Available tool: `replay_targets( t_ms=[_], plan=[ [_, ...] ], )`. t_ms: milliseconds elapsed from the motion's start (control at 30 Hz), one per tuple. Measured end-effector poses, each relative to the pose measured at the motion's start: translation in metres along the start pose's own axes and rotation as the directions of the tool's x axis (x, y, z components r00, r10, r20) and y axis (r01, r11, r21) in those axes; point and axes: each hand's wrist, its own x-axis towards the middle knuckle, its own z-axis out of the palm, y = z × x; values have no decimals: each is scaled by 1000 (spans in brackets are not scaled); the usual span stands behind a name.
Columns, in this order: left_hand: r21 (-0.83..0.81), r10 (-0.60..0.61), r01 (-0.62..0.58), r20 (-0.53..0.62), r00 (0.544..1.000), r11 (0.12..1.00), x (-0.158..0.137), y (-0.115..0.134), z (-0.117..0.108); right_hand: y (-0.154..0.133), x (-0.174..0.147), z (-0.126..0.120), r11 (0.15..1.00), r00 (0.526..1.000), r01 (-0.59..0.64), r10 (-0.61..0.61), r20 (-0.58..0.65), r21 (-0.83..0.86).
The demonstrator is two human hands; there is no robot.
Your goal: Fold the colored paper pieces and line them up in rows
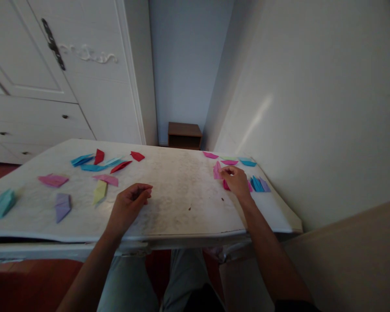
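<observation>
My right hand [235,180], at the right part of the white table [172,190], pinches a pink folded paper piece [217,170] between thumb and fingers. Partly hidden beneath that hand lies a darker pink piece [226,185]. Just right of it are blue folded pieces [256,184] and a lilac one [265,185]. My left hand [128,206] hovers over the left middle of the table, fingers curled in against the thumb, with nothing visible in them. Nearest to it are a yellow folded piece [100,192] and a pink one [107,179].
More folded papers lie to the left: blue [82,160], red [137,156], lilac [63,207] and teal [1,206]. At the back right are pink [210,154] and blue [247,162] ones. A wall [312,108] borders the right; a white wardrobe [107,95] stands behind.
</observation>
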Motion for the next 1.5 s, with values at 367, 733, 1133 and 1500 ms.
replay_targets(
  t_ms=[367, 733, 1133, 1500],
  plan=[
    [31, -6, 6, -3, 1000, 999, 0, -1, -1, -12, 5, -5, 925, 958, -35, 139, 253, -378],
    [33, -16, 16, -8, 1000, 999, -1, 0, 0, -26, -48, 8, 782, 893, 352, -117, 434, -515],
    [28, -22, 22, -14, 1000, 999, -1, 3, -1, -21, -68, 12, 776, 917, 316, -102, 386, -546],
    [19, -14, 14, -6, 1000, 1000, -2, 1, -1, -11, -73, 12, 787, 943, 284, -124, 310, -548]
  ],
)
